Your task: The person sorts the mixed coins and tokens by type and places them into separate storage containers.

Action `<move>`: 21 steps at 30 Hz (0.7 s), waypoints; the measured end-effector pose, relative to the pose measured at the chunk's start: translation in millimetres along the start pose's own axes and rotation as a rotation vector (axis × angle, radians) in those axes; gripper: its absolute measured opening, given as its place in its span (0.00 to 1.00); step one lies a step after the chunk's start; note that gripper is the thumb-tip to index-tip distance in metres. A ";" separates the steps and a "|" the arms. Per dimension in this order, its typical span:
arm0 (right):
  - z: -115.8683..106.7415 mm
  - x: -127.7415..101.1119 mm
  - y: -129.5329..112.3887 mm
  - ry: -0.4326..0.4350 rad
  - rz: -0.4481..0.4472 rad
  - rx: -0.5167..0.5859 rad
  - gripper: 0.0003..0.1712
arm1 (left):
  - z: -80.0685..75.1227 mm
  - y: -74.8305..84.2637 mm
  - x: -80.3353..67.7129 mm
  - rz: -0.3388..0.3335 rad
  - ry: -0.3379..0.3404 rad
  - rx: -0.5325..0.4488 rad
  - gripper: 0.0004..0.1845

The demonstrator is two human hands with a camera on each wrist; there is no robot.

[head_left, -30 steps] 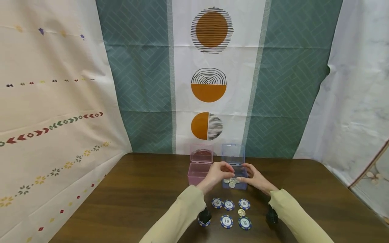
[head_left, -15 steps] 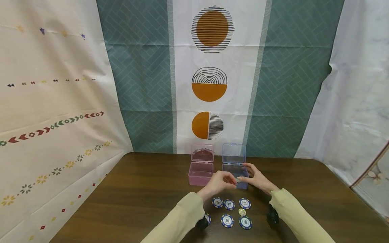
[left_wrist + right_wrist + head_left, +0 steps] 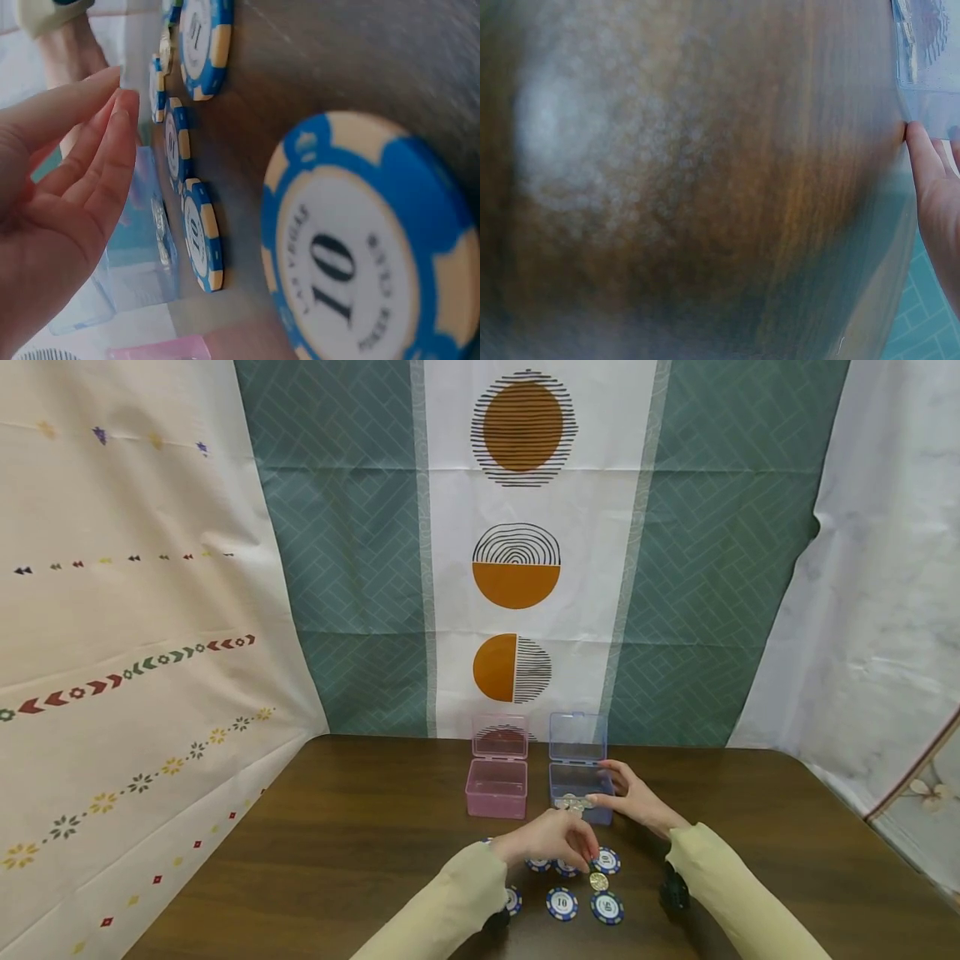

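Note:
My left hand (image 3: pixel 558 839) is over the poker chips, its fingertips just above a gold coin (image 3: pixel 598 882) on the table; nothing shows between them. In the left wrist view the thumb and fingers of that hand reach out nearly straight, tips close together. At the right side of a clear blue plastic box (image 3: pixel 600 816), my right hand (image 3: pixel 636 800) grips it, thumb at the front and fingers towards the back corner. Several gold coins (image 3: pixel 160 229) lie inside this box, whose lid (image 3: pixel 577 737) stands up. Blue-and-white poker chips (image 3: pixel 562 903) lie around the loose coin.
A clear pink box (image 3: pixel 497 806), lid raised, stands left of the blue one. The dark wooden table (image 3: pixel 337 843) reaches back to a patterned curtain (image 3: pixel 360 610). One poker chip (image 3: pixel 513 901) is partly hidden by the left wrist.
My left hand has moved from over the blue box down towards me, to the loose coin among the chips. The right hand has stayed at the box.

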State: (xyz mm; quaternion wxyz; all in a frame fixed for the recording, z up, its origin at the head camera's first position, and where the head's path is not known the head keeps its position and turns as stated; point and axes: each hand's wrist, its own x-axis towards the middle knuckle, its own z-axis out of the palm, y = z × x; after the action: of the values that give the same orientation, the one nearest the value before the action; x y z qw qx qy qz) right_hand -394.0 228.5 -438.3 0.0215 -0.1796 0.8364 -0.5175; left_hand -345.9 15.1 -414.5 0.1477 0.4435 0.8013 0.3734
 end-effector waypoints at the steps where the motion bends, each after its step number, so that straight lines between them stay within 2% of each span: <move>1: -0.1 -0.3 -0.5 0.001 0.001 0.008 0.43 | 0.8 1.2 0.3 0.008 -0.025 0.022 0.08; 5: -0.3 -0.7 -0.7 -0.002 0.000 0.012 0.43 | 4.0 5.1 1.9 0.029 -0.078 0.108 0.10; 11: 0.0 -0.4 0.7 -0.009 -0.004 0.013 0.44 | 7.5 4.6 6.0 0.061 -0.110 0.256 0.09; 16: -1.5 -1.3 -0.7 -0.015 -0.026 0.034 0.43 | 8.5 1.3 10.6 0.078 -0.137 0.284 0.10; 21: -1.1 -1.1 -2.0 -0.012 -0.031 0.041 0.43 | 9.0 -0.6 15.6 0.076 -0.192 0.283 0.12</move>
State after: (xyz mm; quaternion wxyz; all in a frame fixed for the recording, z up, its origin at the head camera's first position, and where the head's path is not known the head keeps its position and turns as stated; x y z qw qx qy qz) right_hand -392.7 229.0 -436.2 0.0221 -0.1949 0.8225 -0.5339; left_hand -349.9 31.9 -419.5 0.1455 0.5235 0.8107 0.2181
